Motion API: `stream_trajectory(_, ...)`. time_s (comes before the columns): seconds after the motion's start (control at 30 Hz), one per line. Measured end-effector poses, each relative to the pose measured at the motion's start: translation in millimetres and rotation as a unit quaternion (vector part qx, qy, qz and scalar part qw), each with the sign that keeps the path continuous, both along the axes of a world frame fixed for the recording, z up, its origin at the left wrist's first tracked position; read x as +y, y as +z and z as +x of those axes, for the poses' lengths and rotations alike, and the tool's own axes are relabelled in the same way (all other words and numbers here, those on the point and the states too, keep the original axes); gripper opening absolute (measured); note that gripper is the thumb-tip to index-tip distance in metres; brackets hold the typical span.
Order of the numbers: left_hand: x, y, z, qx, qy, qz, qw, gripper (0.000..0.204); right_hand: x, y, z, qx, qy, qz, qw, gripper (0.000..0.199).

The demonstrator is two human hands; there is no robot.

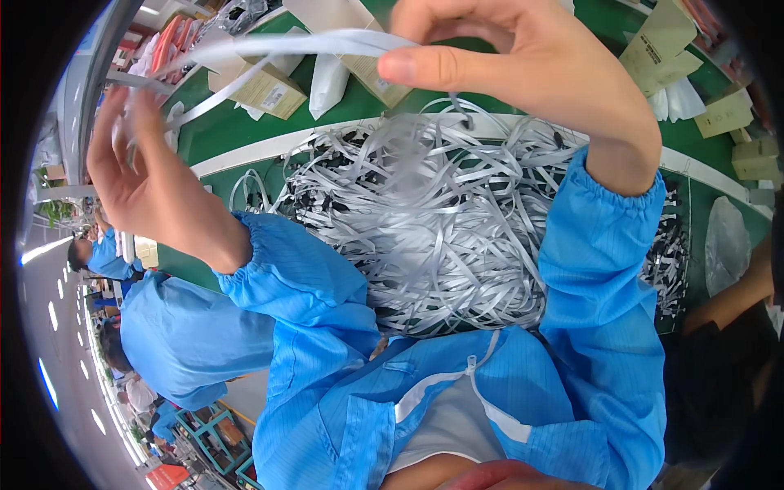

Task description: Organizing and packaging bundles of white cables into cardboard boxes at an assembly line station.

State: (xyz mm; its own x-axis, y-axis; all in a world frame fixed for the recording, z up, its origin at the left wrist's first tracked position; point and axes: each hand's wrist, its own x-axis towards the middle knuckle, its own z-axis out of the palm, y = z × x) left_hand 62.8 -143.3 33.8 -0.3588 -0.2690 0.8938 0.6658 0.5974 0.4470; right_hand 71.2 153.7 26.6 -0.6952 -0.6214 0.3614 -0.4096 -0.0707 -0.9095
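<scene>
Head view: at the far left, a person in blue [192, 335] is bent over. Next comes the left hand [159, 188], held up high with its fingers pointing up and bent. Long white flat cables [286, 42] run to its fingers, but they are blurry, so I cannot tell if the thumb and fingers are squeezed on them. Its arm, in a blue sleeve [298, 265], reaches up and to the left. The cables make a bow in the air between the two hands, above a tan box [261, 90]. In the middle, a big messy pile of cables [449, 237] lies below the hands. To the right, the right hand [531, 73] has its thumb and pointing finger together, pinching the cables. Its thumb points left and its wrist is bent. Its arm goes up on the right side of the pile.
</scene>
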Motion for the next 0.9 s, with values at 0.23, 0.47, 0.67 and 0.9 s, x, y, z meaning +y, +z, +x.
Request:
stream_trajectory(0.23, 58, -29, -4, -0.056, -0.394, -0.099, 0.912, 0.093, -12, 28, 3, 0.015, -0.049, 0.306, 0.951, 0.025)
stream_trajectory(0.47, 102, -45, -1, -0.376, -0.533, -0.145, 0.744, 0.073, 19, -17, -4, 0.138, -0.218, 0.036, 0.965, 0.016)
stream_trajectory(0.67, 76, -56, -39, -0.44, -0.647, -0.2, 0.59, 0.037, 17, 20, 19, 0.009, -0.383, -0.05, 0.923, 0.025)
stream_trajectory(0.9, 123, -25, -8, -0.428, -0.534, 0.412, 0.602, 0.046, 11, -19, 1, 0.018, -0.231, -0.001, 0.973, 0.014)
